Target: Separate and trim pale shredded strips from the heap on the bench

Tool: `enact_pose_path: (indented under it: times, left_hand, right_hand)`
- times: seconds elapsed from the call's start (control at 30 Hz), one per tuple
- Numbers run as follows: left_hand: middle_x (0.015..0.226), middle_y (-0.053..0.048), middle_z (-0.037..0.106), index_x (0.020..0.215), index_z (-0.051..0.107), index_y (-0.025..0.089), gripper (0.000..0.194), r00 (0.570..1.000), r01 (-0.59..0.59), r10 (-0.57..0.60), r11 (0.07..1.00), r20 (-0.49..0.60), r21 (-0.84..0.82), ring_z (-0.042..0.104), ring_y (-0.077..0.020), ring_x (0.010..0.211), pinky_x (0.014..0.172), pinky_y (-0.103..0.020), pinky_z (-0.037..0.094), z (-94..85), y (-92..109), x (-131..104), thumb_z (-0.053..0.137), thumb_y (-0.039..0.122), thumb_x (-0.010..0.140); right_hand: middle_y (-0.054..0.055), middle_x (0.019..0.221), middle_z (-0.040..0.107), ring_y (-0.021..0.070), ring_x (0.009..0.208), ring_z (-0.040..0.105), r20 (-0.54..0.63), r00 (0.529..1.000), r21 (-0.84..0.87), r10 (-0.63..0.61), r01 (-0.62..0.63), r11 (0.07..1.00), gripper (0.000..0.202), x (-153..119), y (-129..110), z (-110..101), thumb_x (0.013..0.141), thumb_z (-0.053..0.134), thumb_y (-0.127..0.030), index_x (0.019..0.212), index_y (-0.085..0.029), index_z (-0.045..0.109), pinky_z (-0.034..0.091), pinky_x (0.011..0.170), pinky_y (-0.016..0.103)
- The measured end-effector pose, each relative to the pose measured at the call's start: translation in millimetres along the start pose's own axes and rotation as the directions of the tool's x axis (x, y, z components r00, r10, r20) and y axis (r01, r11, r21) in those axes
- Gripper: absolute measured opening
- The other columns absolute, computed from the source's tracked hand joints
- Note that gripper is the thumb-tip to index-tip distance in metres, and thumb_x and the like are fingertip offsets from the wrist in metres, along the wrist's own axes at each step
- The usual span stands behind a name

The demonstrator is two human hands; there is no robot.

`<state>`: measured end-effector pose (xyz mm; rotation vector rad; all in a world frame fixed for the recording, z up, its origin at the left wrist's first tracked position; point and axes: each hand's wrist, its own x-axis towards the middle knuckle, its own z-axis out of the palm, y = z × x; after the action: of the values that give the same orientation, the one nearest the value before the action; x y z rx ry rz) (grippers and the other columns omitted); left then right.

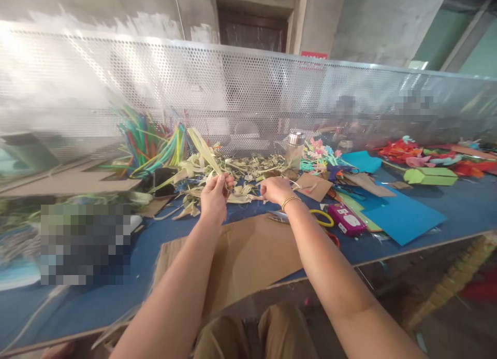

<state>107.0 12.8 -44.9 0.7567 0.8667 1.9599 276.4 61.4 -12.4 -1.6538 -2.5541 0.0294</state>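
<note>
My left hand point(216, 193) is closed around a pale yellow-green corn husk point(204, 147), whose long leaves point up and to the left. Level with it, my right hand point(275, 189), wearing a bracelet point(290, 200), reaches into the dried plant scraps with its fingers curled together. What those fingers pinch, if anything, is hidden. Loose dried husk pieces point(243, 198) lie between and behind both hands. Below my forearms a sheet of brown cardboard point(252, 253) rests on the blue tabletop point(145, 255).
Coloured stems point(145, 141) stand at the back left before a perforated metal screen point(155, 74). A bottle point(295, 147) rises behind my right hand. To the right are yellow-handled scissors point(325, 219), a purple box point(347, 219), blue paper point(404, 214) and a green paper shape point(430, 176).
</note>
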Motion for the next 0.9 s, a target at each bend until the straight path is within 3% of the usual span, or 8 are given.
enact_pose_path:
  times: [0.1, 0.27, 0.37, 0.5, 0.57, 0.67, 0.8, 0.9]
  left_hand:
    - [0.073, -0.001, 0.066, 0.082, 0.067, 0.016, 0.025, 1.000, -0.006, 0.006, 1.000, -0.003, 0.000, 0.058, -0.0066, 0.062, 0.062, -0.018, 0.047, -0.3, 1, 0, 0.076, 0.034, 0.069]
    - [0.075, -0.001, 0.066, 0.084, 0.067, 0.017, 0.025, 1.000, 0.004, -0.003, 1.000, -0.018, 0.013, 0.058, -0.0070, 0.063, 0.056, -0.017, 0.046, 0.4, 3, -2, 0.076, 0.035, 0.069]
    - [0.075, -0.001, 0.066, 0.084, 0.066, 0.016, 0.027, 1.000, 0.023, -0.023, 1.000, -0.002, 0.003, 0.058, -0.0061, 0.060, 0.055, -0.016, 0.046, 1.1, 5, -3, 0.077, 0.035, 0.069]
    - [0.080, -0.001, 0.068, 0.086, 0.065, 0.017, 0.025, 0.996, 0.060, -0.056, 0.996, 0.072, -0.061, 0.059, -0.0054, 0.061, 0.056, -0.015, 0.047, 2.9, 8, -5, 0.076, 0.033, 0.071]
    - [0.089, -0.003, 0.070, 0.086, 0.064, 0.017, 0.022, 0.992, 0.082, -0.074, 0.994, 0.103, -0.074, 0.062, -0.0069, 0.068, 0.058, -0.016, 0.048, 4.2, 10, -6, 0.074, 0.032, 0.074]
    - [0.110, -0.006, 0.068, 0.088, 0.066, 0.017, 0.018, 0.980, 0.119, -0.108, 0.991, 0.167, -0.058, 0.066, -0.0099, 0.081, 0.059, -0.016, 0.050, 6.4, 11, -8, 0.071, 0.031, 0.077]
    - [0.125, -0.006, 0.062, 0.090, 0.067, 0.017, 0.017, 0.938, 0.203, -0.185, 0.979, 0.293, -0.029, 0.066, -0.0114, 0.090, 0.060, -0.015, 0.051, 9.4, 12, -12, 0.070, 0.028, 0.078]
    - [0.121, -0.007, 0.064, 0.090, 0.067, 0.017, 0.016, 0.929, 0.220, -0.200, 0.975, 0.312, -0.029, 0.066, -0.0121, 0.089, 0.058, -0.015, 0.050, 10.4, 12, -15, 0.070, 0.027, 0.078]
  right_hand:
    - [0.002, 0.098, 0.073, 0.0235, 0.099, 0.063, 0.009, 0.992, 0.019, -0.123, 0.123, 0.992, 0.019, -3, -7, 2, 0.073, 0.068, -0.017, 0.085, -0.030, 0.074, 0.034, 0.092, 0.038]
    - [0.009, 0.092, 0.073, 0.0266, 0.097, 0.063, 0.063, 0.995, 0.014, -0.072, 0.071, 0.997, 0.011, -1, -12, 7, 0.071, 0.068, -0.013, 0.076, -0.020, 0.074, 0.033, 0.093, 0.041]
    - [0.006, 0.092, 0.073, 0.0213, 0.092, 0.064, -0.042, 0.995, 0.201, -0.094, 0.101, 0.974, 0.010, 5, -5, 9, 0.077, 0.062, -0.019, 0.078, -0.020, 0.073, 0.040, 0.086, 0.034]
    - [0.003, 0.082, 0.070, 0.0136, 0.078, 0.062, -0.362, 0.931, 0.761, -0.046, 0.323, 0.563, 0.015, 16, 4, 12, 0.079, 0.062, -0.030, 0.083, -0.018, 0.069, 0.045, 0.076, 0.026]
    - [0.002, 0.077, 0.069, 0.0129, 0.073, 0.060, -0.411, 0.911, 0.862, 0.037, 0.376, 0.340, 0.020, 21, 5, 13, 0.073, 0.067, -0.037, 0.079, -0.017, 0.068, 0.046, 0.075, 0.026]
    - [0.002, 0.074, 0.068, 0.0129, 0.071, 0.059, -0.425, 0.897, 0.896, 0.126, 0.396, 0.201, 0.028, 26, 5, 15, 0.066, 0.073, -0.043, 0.075, -0.017, 0.067, 0.046, 0.073, 0.027]
    - [0.002, 0.078, 0.068, 0.0134, 0.073, 0.059, -0.442, 0.890, 0.888, 0.115, 0.415, 0.200, 0.034, 27, 5, 16, 0.068, 0.071, -0.048, 0.081, -0.017, 0.068, 0.046, 0.073, 0.027]
    - [0.004, 0.080, 0.068, 0.0159, 0.079, 0.060, -0.437, 0.893, 0.801, 0.109, 0.331, 0.499, 0.034, 20, 8, 12, 0.078, 0.061, -0.051, 0.080, -0.018, 0.068, 0.044, 0.075, 0.029]
